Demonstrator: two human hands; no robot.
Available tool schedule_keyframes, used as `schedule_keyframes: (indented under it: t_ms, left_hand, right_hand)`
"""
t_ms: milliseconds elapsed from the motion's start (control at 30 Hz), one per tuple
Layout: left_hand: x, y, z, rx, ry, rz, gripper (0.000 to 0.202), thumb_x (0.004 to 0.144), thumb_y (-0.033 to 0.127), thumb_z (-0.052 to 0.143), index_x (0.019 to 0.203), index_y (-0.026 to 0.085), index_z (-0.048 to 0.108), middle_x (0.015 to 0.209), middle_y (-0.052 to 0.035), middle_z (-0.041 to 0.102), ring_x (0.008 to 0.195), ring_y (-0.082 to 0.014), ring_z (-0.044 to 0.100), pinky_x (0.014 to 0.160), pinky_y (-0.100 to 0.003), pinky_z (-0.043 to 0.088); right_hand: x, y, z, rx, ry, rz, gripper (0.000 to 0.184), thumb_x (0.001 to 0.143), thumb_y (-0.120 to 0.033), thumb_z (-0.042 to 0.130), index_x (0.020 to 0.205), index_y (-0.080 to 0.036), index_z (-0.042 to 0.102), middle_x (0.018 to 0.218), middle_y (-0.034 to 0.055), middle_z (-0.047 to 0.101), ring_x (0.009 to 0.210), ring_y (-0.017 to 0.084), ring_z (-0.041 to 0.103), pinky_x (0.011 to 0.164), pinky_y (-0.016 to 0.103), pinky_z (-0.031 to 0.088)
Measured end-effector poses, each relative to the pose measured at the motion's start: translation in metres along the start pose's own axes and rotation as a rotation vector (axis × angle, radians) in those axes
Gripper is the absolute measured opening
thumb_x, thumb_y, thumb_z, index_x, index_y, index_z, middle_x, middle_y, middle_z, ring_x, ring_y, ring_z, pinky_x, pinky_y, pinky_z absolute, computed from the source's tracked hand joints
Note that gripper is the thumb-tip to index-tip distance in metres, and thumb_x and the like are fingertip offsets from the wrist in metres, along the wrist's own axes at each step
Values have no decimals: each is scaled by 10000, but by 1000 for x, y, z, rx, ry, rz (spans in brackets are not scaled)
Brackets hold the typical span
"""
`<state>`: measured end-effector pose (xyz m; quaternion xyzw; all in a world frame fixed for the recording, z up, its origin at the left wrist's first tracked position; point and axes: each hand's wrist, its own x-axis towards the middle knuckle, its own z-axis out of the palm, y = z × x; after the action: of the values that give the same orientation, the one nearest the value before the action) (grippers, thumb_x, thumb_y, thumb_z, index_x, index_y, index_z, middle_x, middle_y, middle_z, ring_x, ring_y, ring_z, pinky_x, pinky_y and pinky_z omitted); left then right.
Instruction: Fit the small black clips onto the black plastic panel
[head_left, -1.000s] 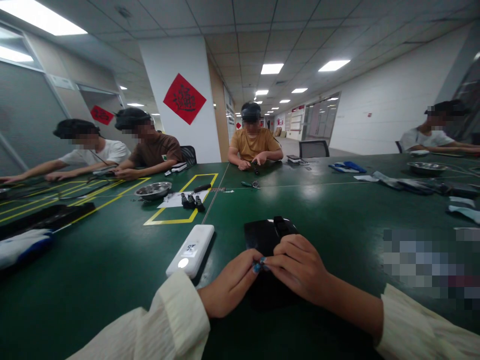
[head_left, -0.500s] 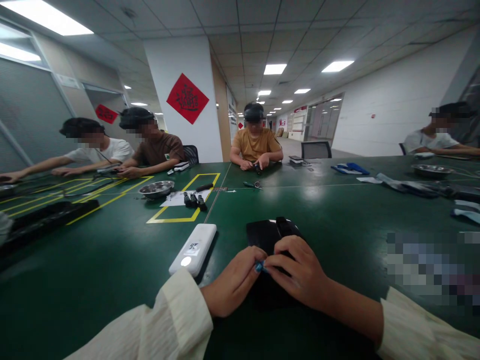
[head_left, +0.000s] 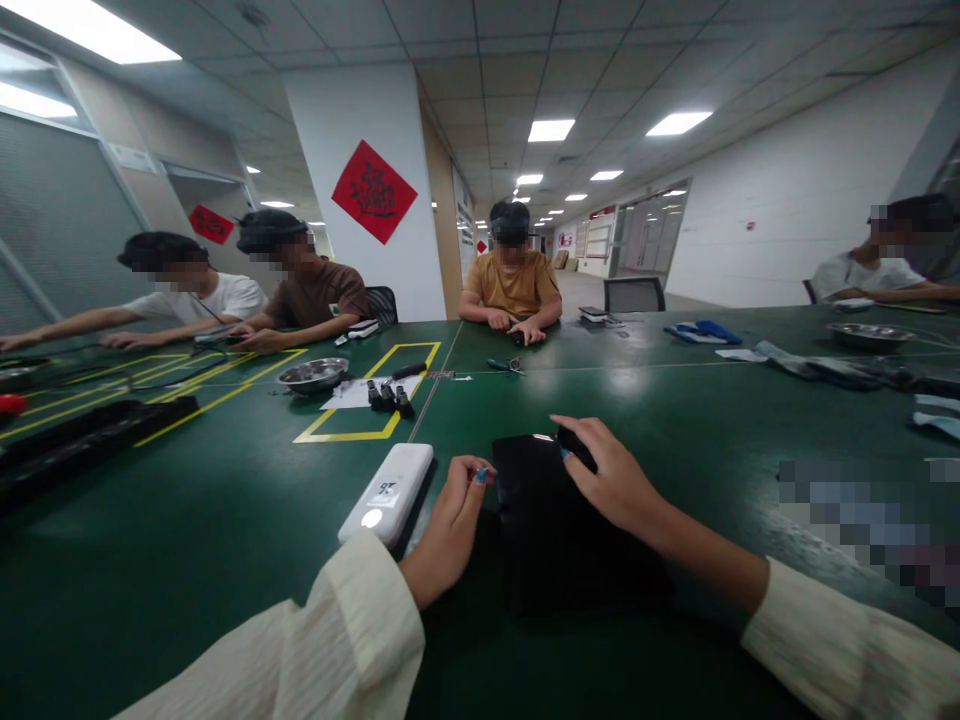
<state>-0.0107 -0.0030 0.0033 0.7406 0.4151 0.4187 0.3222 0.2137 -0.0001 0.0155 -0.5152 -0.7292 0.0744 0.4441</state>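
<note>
A flat black pad lies on the green table right in front of me. My left hand is curled into a loose fist against the pad's left edge, thumb on top; whatever is inside its fingers is hidden. My right hand reaches over the pad's far right corner, where its thumb and fingers close round a small black part. Both my sleeves are cream-coloured.
A white power bank lies just left of my left hand. Farther off are a yellow-taped rectangle with small black parts, paper and a metal bowl. A black tray sits at left. Several people sit around the table.
My hands, pinched together over the pad's near middle, have separated. The right moved forward to the small black part; the left moved to the pad's left edge.
</note>
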Motion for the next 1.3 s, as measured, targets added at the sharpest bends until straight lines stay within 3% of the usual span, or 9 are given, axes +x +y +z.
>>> schedule_keyframes:
  t_ms: [100,167,267,400,533,767,967,1100,1300]
  left_hand:
    - [2,-3,-3,42,166,9,193,943,349,271,1002,218,400,989,-30,473,985,-168,464,916,-319,347]
    - [2,-3,-6,86,212,40,183,940,338,282,1006,224,410,1022,-32,462,1028,-173,441,944,-324,322]
    - [1,-2,-7,135,152,76,159,932,313,310,970,217,431,1093,-47,446,1087,-180,408,979,-329,296]
    - [1,-1,-6,131,6,95,131,922,289,340,961,207,435,1108,-64,455,1084,-184,421,967,-335,323]
    - [0,1,-5,124,-83,126,122,918,268,346,971,199,431,1057,-71,480,1012,-182,460,907,-334,379]
    - [-2,5,-4,242,-269,184,112,906,238,361,977,201,439,1004,-58,494,934,-174,485,866,-331,413]
    - [-5,7,-3,309,-286,226,121,891,214,374,994,196,435,1001,-61,498,936,-181,492,858,-336,418]
    - [0,8,-4,326,-291,195,108,882,214,385,972,190,441,979,-62,515,903,-184,501,817,-333,426]
    - [19,28,4,238,-335,63,127,907,265,328,874,189,425,832,-29,511,747,-155,489,710,-293,420]
  right_hand:
    - [2,6,-12,133,69,134,407,748,-215,453,1138,-214,569,1065,55,563,958,192,544,873,378,423]
    - [3,12,-19,318,104,291,429,739,-264,455,1154,-219,553,1009,48,571,792,176,567,719,360,481]
    - [-1,18,-22,692,159,532,496,706,-295,482,1200,-242,495,934,26,555,606,136,526,484,298,473]
    - [-10,15,-15,1016,230,699,490,632,-241,544,1122,-242,535,1013,31,541,703,149,541,529,309,521]
    - [-19,5,-3,1145,192,810,497,615,-212,527,1112,-232,537,983,33,565,714,157,558,535,301,516]
    - [-34,-9,12,1172,120,796,489,646,-236,499,1134,-253,520,1000,28,596,773,188,581,584,317,502]
    - [-43,-15,13,1235,183,791,485,634,-207,481,1119,-224,487,930,40,583,743,185,572,566,317,498]
    - [-47,-7,17,1213,176,757,452,659,-226,452,1110,-225,485,861,34,590,699,187,570,518,300,462]
    - [-48,-6,22,1218,207,796,358,680,-331,512,1025,-240,539,788,6,628,700,206,598,539,310,446]
